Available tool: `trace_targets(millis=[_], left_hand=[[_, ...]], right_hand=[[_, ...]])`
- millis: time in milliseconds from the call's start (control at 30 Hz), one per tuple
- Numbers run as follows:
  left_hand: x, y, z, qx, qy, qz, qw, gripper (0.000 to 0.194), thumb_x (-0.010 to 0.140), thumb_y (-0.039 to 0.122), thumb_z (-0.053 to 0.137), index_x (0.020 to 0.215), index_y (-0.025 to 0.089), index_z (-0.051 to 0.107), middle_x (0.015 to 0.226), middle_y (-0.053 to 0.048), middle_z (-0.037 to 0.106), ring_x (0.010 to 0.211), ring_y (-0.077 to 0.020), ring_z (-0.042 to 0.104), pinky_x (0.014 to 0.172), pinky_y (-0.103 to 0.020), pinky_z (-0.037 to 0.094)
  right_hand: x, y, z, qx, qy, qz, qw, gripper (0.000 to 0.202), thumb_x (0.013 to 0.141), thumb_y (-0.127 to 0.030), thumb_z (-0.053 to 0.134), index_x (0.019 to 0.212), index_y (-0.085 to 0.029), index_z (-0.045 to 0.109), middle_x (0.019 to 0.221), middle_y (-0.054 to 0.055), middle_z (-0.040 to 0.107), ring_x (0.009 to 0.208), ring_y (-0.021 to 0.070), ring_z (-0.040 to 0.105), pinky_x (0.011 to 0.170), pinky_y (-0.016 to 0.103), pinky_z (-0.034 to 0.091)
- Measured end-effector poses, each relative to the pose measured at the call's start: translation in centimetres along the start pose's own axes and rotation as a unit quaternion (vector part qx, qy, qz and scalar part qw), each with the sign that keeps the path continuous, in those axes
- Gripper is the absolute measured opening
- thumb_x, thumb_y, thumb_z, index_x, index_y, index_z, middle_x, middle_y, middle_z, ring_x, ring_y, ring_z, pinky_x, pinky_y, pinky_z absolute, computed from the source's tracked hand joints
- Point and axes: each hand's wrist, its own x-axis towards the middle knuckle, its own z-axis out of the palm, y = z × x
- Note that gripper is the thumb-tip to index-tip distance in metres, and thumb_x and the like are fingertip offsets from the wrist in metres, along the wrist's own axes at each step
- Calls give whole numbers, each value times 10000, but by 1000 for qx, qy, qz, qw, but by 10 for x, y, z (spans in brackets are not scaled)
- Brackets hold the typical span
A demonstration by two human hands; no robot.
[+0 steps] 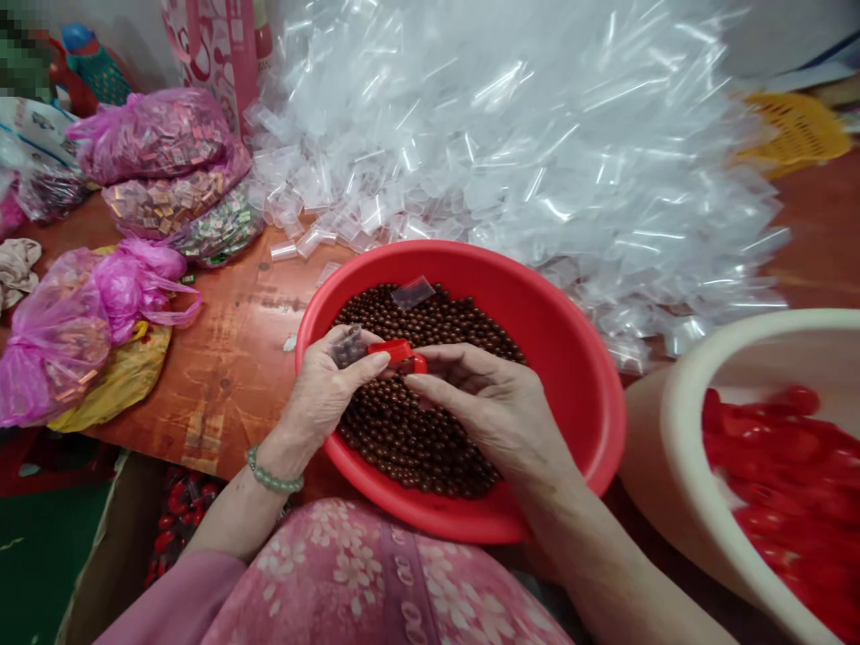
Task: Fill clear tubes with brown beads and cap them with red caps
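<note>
Over a red basin (597,394) of shiny brown beads (417,457), my left hand (326,376) holds a small clear plastic tube (348,348) with dark beads inside. A red plastic piece (390,351) stands out past its thumb tip, at the tube's end. My right hand (487,394) pinches the end of a red plastic part (419,363) between thumb and fingers. These red parts meet between the two hands; whether they are one piece I cannot tell. On the beads lies a loose clear plastic sleeve (413,292).
A large heap of clear plastic sleeves (511,152) fills the table behind the basin. To the right stands a cream tub (678,430) of red plastic parts (793,484). Pink bags (154,134) of small pieces sit at left. Below the table edge, a box (100,537) holds red items.
</note>
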Motion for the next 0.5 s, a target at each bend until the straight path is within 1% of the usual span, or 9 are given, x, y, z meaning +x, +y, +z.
trace_targets(millis=[100, 200, 267, 333, 400, 500], left_hand=[[0, 1, 1, 10, 3, -2, 1000, 240, 672, 226, 802, 835, 139, 648, 756, 17, 653, 679, -78, 596, 698, -211, 480], [-1, 2, 1, 28, 1, -6, 1000, 237, 666, 235, 810, 827, 147, 660, 768, 15, 661, 695, -84, 589, 703, -219, 467], [-1, 2, 1, 42, 2, -8, 999, 234, 671, 248, 810, 824, 150, 664, 779, 12, 665, 699, -86, 586, 705, -225, 463], [-1, 2, 1, 54, 4, -11, 998, 231, 676, 259, 812, 819, 149, 667, 764, 16, 659, 684, -82, 577, 693, -223, 457], [-2, 2, 1, 50, -10, -23, 998, 239, 668, 260, 823, 808, 142, 669, 726, 24, 643, 656, -74, 568, 675, -216, 457], [-2, 3, 1, 4, -53, -57, 997, 297, 629, 265, 863, 817, 137, 672, 705, 35, 634, 622, -64, 583, 654, -200, 477]], right_hand=[[-1, -2, 9, 5, 32, -19, 999, 251, 707, -380, 810, 884, -223, 728, 677, -8, 687, 556, 124, 599, 550, 274, 525], [1, -2, 14, 12, 44, -28, 999, 236, 719, -394, 799, 856, -222, 712, 693, -7, 686, 541, 122, 590, 537, 282, 525], [2, -1, 15, 19, 51, -37, 998, 226, 724, -400, 793, 842, -227, 708, 728, 0, 697, 580, 129, 601, 569, 289, 531], [1, 0, 18, 19, 63, -51, 997, 195, 734, -382, 785, 829, -233, 700, 774, 7, 708, 671, 144, 628, 650, 297, 545], [0, -1, 19, 12, 79, -65, 995, 159, 753, -352, 767, 825, -239, 683, 803, 8, 706, 738, 152, 637, 706, 299, 543], [1, -3, 19, 4, 92, -69, 993, 121, 793, -334, 721, 849, -246, 659, 795, 8, 681, 722, 155, 618, 687, 300, 528]])
